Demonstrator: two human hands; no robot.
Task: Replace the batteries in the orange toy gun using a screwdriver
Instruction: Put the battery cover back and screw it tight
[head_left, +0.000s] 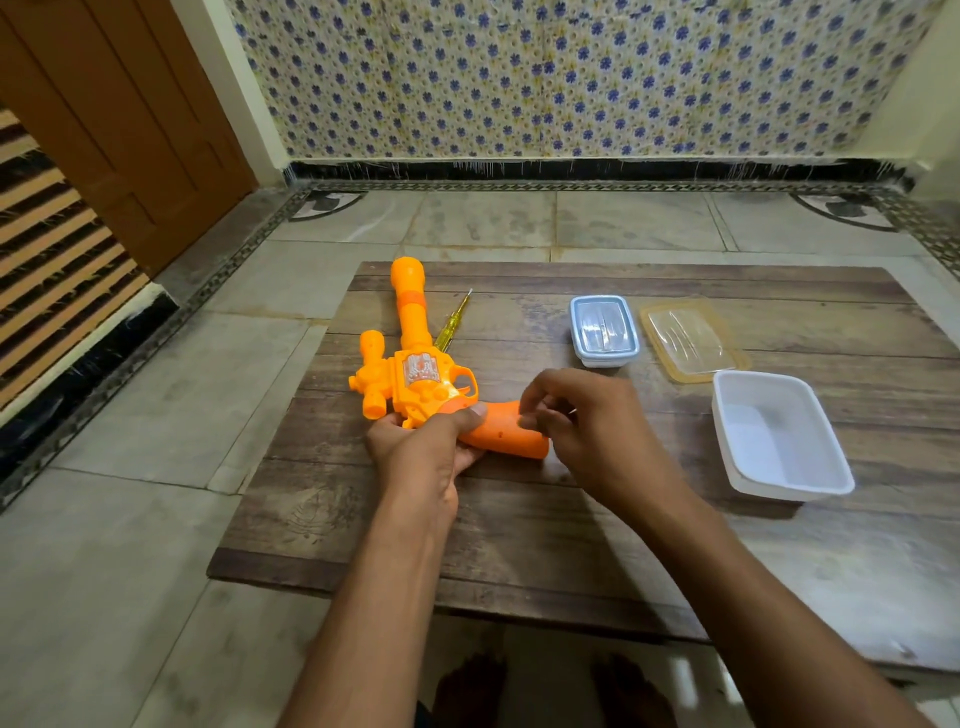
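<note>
Orange toy gun (415, 364) lies on the wooden counter (519, 519), barrel pointing away. Left grip (426, 452) is clamped around the gun where body meets handle, thumb on top. Right grip (576, 415) has fingertips pinched together at the handle's far side; whether they hold anything cannot be told. Screwdriver (453, 322) lies beyond both grips, beside the barrel.

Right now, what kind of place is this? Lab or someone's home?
Likely a home, not a lab: floral patterned wall tiles, a brown wooden door, and a low wooden board set on a stone tile floor.
</note>
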